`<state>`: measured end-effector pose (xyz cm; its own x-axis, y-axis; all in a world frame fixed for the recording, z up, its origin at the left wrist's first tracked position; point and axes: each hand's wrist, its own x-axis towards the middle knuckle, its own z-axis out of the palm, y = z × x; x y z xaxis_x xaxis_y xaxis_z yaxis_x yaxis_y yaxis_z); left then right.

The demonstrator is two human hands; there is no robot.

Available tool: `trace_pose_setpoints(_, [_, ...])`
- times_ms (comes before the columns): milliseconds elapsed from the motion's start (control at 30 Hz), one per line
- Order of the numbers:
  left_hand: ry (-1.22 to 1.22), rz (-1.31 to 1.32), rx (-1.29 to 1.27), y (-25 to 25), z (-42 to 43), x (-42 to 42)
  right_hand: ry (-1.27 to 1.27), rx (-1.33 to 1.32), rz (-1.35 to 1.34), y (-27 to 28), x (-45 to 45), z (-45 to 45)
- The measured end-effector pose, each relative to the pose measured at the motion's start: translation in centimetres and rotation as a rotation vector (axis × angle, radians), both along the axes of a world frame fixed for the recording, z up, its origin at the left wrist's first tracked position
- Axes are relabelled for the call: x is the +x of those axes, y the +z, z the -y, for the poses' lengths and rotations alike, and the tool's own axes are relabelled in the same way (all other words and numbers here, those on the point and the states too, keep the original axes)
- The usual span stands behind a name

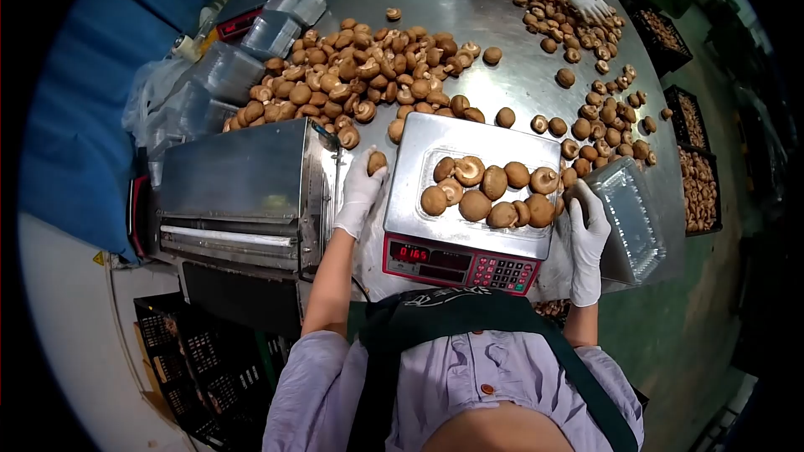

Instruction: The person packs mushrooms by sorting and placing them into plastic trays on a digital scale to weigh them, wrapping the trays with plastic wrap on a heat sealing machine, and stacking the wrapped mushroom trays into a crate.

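Observation:
My left hand (362, 190), in a white glove, is closed on a brown mushroom (377, 162) just left of the scale. The scale (410, 142) carries a clear tray with several mushrooms (475, 205) in it, and its red display reads 0165. At the right edge of the scale is my gloved right hand (590, 222), its fingers bent beside a mushroom at the plate's edge; whether it grips anything is hidden. Stacked clear plastic trays (628, 222) stand directly to the right of that hand.
A large mushroom pile (360, 71) covers the metal table (511, 75) beyond the scale. A metal sealing machine (239, 180) stands at left, with clear trays (224, 71) behind it. A co-worker's gloved hands (586, 2) touch mushrooms at the far right. Crates (699, 188) stand beyond the table's right edge.

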<state>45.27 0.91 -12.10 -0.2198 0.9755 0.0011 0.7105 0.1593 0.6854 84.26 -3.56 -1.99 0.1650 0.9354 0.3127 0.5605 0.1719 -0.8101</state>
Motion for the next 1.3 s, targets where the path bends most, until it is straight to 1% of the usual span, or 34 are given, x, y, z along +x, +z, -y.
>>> trace_pose_setpoints(33, [0.055, 0.092, 0.016, 1.2, 0.2, 0.1, -0.013, -0.023, -0.027, 0.9, -1.4, 0.2])
trace_pose_setpoints(67, [0.108, 0.184, 0.032, 2.3, 0.3, 0.1, 0.099, 0.062, 0.026, 1.7, -2.7, 0.1])
trace_pose_setpoints(100, [0.106, 0.182, 0.030, 2.6, 0.5, 0.1, 0.211, 0.149, 0.081, 2.4, -4.0, -0.1])
trace_pose_setpoints(167, [0.063, 0.314, 0.191, 3.2, 0.9, 0.1, 0.427, 0.230, 0.250, 4.4, -7.1, -0.3])
trace_pose_setpoints(233, [0.068, 0.344, 0.177, 5.7, 1.8, 1.2, 0.645, 0.266, 0.451, 4.6, -9.8, -1.0])
trace_pose_setpoints(300, [0.042, 0.418, 0.156, 8.0, 2.7, 2.2, 0.751, 0.274, 0.531, 3.9, -12.8, -1.5])
trace_pose_setpoints(333, [0.070, 0.558, 0.123, 9.4, 3.3, 3.2, 0.793, 0.277, 0.586, 2.8, -13.9, -2.0])
trace_pose_setpoints(367, [0.020, 0.538, 0.171, 8.9, 3.5, 3.2, 0.769, 0.318, 0.691, 1.2, -14.7, -2.5])
trace_pose_setpoints(433, [0.001, 0.592, 0.155, 8.5, 3.9, 3.8, 0.790, 0.313, 0.716, -0.5, -15.4, -3.4])
trace_pose_setpoints(467, [-0.003, 0.684, 0.136, 8.8, 4.3, 4.1, 0.794, 0.321, 0.722, -0.1, -15.3, -3.7])
trace_pose_setpoints(533, [-0.003, 0.724, 0.131, 9.5, 5.1, 4.9, 0.794, 0.316, 0.616, 1.1, -14.7, -3.7])
trace_pose_setpoints(567, [-0.008, 0.762, 0.125, 9.8, 5.4, 5.4, 0.795, 0.318, 0.622, 2.1, -14.0, -3.7])
trace_pose_setpoints(600, [-0.030, 0.775, 0.207, 9.8, 5.6, 6.2, 0.715, 0.265, 0.498, 3.4, -13.1, -3.6])
trace_pose_setpoints(633, [-0.059, 0.642, 0.253, 9.9, 5.9, 6.8, 0.634, 0.213, 0.374, 4.3, -12.1, -3.5])
trace_pose_setpoints(667, [-0.086, 0.525, 0.299, 10.0, 6.1, 7.5, 0.587, 0.170, 0.169, 4.7, -11.1, -3.8])
trace_pose_setpoints(700, [-0.112, 0.405, 0.345, 10.0, 6.3, 8.4, 0.461, 0.140, 0.186, 4.8, -9.9, -3.5])
trace_pose_setpoints(733, [-0.180, 0.365, 0.400, 8.8, 6.3, 9.0, 0.370, 0.108, 0.114, 4.6, -8.8, -3.4])
trace_pose_setpoints(767, [-0.304, 0.179, 0.436, 8.7, 6.1, 9.6, 0.279, 0.075, 0.042, 4.2, -7.9, -3.4])
trace_pose_setpoints(833, [-0.327, -0.218, 0.380, 7.6, 6.3, 11.2, 0.206, -0.012, 0.064, 3.6, -6.2, -3.3])
trace_pose_setpoints(867, [-0.328, -0.218, 0.381, 8.2, 6.4, 11.2, 0.194, -0.007, 0.065, 3.3, -5.7, -3.1])
trace_pose_setpoints(933, [-0.347, -0.090, 0.204, 9.8, 6.3, 11.0, 0.197, -0.004, 0.068, 3.2, -5.3, -2.4])
trace_pose_setpoints(967, [-0.355, -0.090, 0.205, 10.1, 6.4, 10.6, 0.209, -0.008, 0.074, 3.3, -5.0, -2.1])
trace_pose_setpoints(1033, [-0.313, 0.019, 0.272, 10.6, 6.7, 9.4, 0.211, 0.012, 0.076, 3.7, -5.5, -1.7])
trace_pose_setpoints(1067, [-0.271, 0.038, 0.343, 10.8, 6.9, 8.9, 0.248, 0.052, 0.017, 3.9, -5.9, -1.6])
trace_pose_setpoints(1100, [-0.273, 0.034, 0.338, 11.0, 7.3, 8.6, 0.286, 0.092, -0.042, 4.2, -6.6, -1.5])
trace_pose_setpoints(1133, [-0.201, 0.424, 0.226, 11.2, 7.7, 8.4, 0.350, 0.139, -0.070, 5.2, -7.6, -1.3])
trace_pose_setpoints(1167, [-0.120, 0.809, 0.107, 11.6, 8.0, 8.2, 0.403, 0.165, -0.118, 5.0, -8.6, -1.2])
trace_pose_setpoints(1200, [-0.146, 0.943, -0.009, 12.7, 8.3, 7.9, 0.506, 0.205, -0.041, 5.5, -9.8, -1.1])
trace_pose_setpoints(1233, [-0.143, 0.942, -0.011, 13.8, 8.5, 8.2, 0.610, 0.245, 0.039, 6.1, -11.0, -1.1])
trace_pose_setpoints(1300, [-0.132, 1.701, -0.197, 15.4, 8.7, 8.8, 0.724, 0.290, 0.205, 6.6, -12.8, -0.9])
